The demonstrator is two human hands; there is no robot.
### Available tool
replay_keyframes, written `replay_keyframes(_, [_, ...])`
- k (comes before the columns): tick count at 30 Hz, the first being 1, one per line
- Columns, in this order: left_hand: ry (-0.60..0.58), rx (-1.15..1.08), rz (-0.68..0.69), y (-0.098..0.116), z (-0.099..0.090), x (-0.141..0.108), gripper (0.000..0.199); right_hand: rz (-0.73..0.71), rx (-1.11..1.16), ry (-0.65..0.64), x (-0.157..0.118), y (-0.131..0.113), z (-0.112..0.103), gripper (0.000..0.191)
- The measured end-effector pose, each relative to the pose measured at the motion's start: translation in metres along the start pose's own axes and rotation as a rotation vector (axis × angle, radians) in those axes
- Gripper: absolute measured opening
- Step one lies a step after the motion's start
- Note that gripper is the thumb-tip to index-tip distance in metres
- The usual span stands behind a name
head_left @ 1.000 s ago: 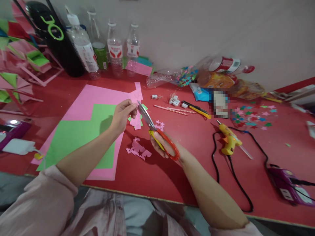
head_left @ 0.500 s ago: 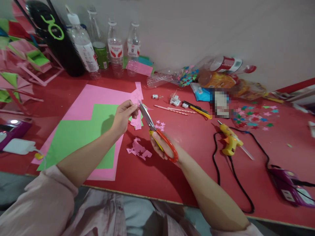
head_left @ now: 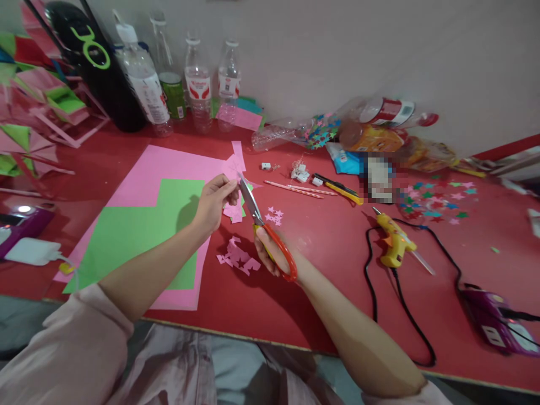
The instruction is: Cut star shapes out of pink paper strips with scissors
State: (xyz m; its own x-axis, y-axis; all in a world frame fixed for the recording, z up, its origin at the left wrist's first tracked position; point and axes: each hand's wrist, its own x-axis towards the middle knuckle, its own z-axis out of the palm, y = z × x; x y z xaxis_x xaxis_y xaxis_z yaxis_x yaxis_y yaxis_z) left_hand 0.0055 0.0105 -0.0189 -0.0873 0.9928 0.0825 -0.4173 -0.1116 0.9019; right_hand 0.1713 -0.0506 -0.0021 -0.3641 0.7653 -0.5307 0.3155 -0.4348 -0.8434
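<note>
Between its thumb and fingers my left hand (head_left: 217, 202) pinches a small piece of pink paper (head_left: 232, 166) with faint lines on it. My right hand (head_left: 270, 253) is closed round the handles of a pair of scissors (head_left: 276, 244), red and yellow, whose blade tips point up at the paper's edge. Small pink paper stars (head_left: 275, 215) lie just right of the blades. Pink paper scraps (head_left: 239, 257) with star-shaped holes are below, near my right hand. Under my left forearm are a green sheet (head_left: 139, 242) and a larger pink sheet (head_left: 139, 174).
A yellow glue gun (head_left: 394, 242) with its black cord lies at the right, near a purple power box (head_left: 498, 320). Bottles (head_left: 197, 84) line the wall. Striped straws (head_left: 295, 189), a yellow cutter knife (head_left: 343, 191) and coloured stars (head_left: 442, 199) lie behind my hands.
My right hand and the scissors' handles have shifted slightly left. The blades look closer together at the paper. My left hand has barely moved.
</note>
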Motion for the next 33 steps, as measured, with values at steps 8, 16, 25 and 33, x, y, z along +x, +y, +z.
replay_keyframes(8, [-0.003,-0.012,-0.018,0.001,0.001,0.001,0.020,0.046,-0.051,0.031,-0.001,-0.003,0.000,0.050])
replay_keyframes(16, [-0.002,0.006,-0.009,0.002,0.000,0.000,0.020,0.057,-0.095,0.034,-0.001,-0.006,-0.001,0.048])
replay_keyframes(25, [-0.004,-0.015,0.023,0.006,-0.002,0.003,0.020,0.018,-0.133,0.040,-0.006,-0.012,-0.006,0.046])
replay_keyframes(33, [0.064,0.005,0.043,0.011,-0.006,0.008,0.013,-0.058,-0.146,0.002,-0.010,-0.012,-0.011,0.045])
